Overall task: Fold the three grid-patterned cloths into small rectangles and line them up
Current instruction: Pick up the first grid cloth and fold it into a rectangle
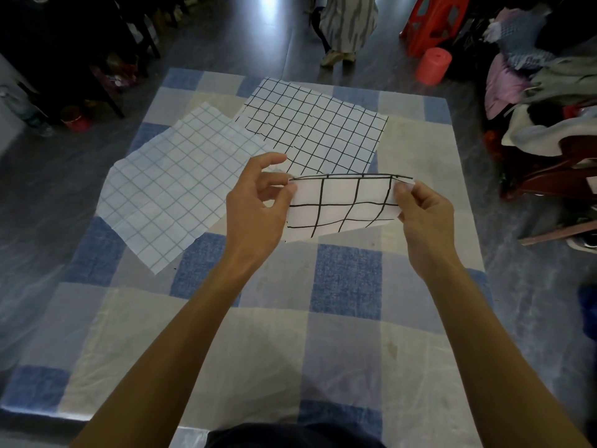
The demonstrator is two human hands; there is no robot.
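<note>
I hold a white cloth with a bold black grid (342, 205), folded into a narrow rectangle, lifted above the table. My left hand (255, 202) pinches its upper left corner and my right hand (423, 215) pinches its upper right corner. Behind it a second white cloth with a thin black grid (316, 124) lies spread flat. To its left a cloth with a pale grey-blue grid (174, 189) lies flat and unfolded, its far corner overlapping the black-grid one.
The table wears a blue, grey and cream checked cover (349, 279) under clear plastic. A pile of clothes on a chair (549, 101) stands at the right. A red stool (433, 64) and a standing person (347, 27) are beyond the far edge.
</note>
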